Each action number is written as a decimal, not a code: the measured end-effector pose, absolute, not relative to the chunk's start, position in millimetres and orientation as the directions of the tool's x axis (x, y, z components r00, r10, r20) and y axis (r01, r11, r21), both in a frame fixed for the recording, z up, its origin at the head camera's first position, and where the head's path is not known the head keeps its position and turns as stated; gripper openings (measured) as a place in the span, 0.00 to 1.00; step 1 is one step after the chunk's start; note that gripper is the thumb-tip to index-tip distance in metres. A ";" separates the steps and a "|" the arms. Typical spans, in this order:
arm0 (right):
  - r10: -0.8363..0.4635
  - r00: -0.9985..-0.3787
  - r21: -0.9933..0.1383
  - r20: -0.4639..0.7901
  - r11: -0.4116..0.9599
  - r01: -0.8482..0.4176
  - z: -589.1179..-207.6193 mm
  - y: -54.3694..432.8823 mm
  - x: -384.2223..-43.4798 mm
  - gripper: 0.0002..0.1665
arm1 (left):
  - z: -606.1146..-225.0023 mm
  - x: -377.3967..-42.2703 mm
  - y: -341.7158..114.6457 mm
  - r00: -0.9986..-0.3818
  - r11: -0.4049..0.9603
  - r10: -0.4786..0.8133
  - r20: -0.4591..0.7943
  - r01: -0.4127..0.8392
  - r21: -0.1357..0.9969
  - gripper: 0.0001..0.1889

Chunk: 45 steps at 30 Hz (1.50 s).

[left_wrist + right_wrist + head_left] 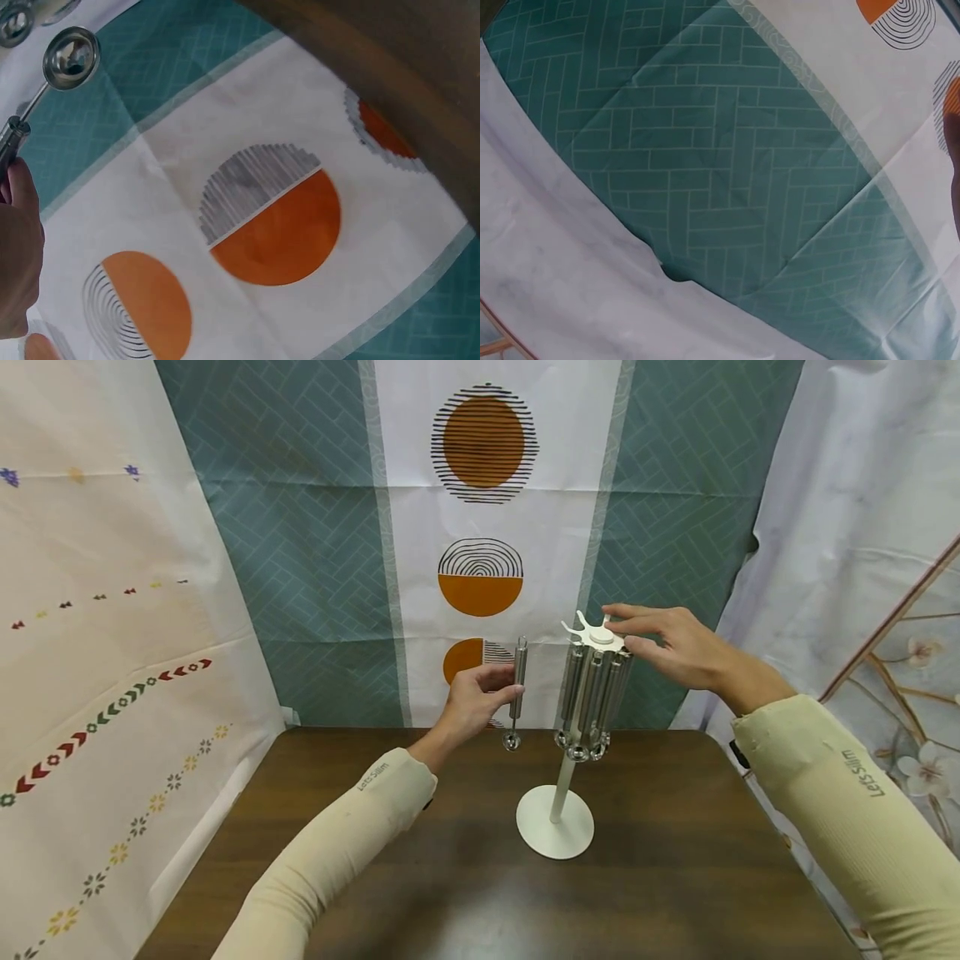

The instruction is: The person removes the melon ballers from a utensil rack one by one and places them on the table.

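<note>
In the head view my left hand (480, 697) pinches a metal spoon (518, 681) by its handle between thumb and fingers. The spoon hangs upright, small round bowl down, apart from the stand and to its left. Its bowl shows closely in the left wrist view, above my left fingers (22, 195). A white utensil stand (555, 835) carries several similar metal spoons (588, 697) on a hooked top. My right hand (671, 643) holds that top's right side, index finger and thumb near a hook. Little of this hand shows in the right wrist view.
The stand's round base rests on a brown wooden table (420, 893). Behind hangs a green and white cloth (315, 568) with orange circles. Patterned white cloths hang at the left (97, 635) and right (877, 543).
</note>
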State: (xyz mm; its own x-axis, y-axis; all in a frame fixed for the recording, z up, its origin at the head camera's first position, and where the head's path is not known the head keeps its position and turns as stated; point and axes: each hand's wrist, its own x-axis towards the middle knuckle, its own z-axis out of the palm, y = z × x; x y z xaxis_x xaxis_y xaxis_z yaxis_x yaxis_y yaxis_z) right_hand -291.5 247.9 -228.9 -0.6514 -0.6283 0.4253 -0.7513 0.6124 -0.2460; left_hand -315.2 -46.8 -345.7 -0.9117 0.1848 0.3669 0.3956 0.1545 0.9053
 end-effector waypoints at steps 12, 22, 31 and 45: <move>-0.603 -0.664 -0.230 0.443 0.639 -0.734 -232.2 249.1 -291.5 0.24 | -381.2 -310.5 -53.2 -0.939 0.155 0.129 0.318 0.336 0.929 0.16; -0.529 -0.716 -0.278 0.456 0.680 -0.679 -235.6 245.7 -291.3 0.25 | -399.7 -306.9 -59.9 -0.942 0.182 0.137 0.308 0.329 0.927 0.16; -0.528 -0.713 -0.261 0.462 0.687 -0.678 -235.8 242.0 -287.9 0.28 | -424.8 -303.1 -64.1 -0.960 0.214 0.093 0.266 0.280 0.936 0.15; -0.552 -0.690 -0.250 0.468 0.667 -0.702 -236.1 243.6 -289.1 0.27 | -464.9 -301.0 -65.7 -0.990 0.163 0.012 0.143 0.143 0.976 0.16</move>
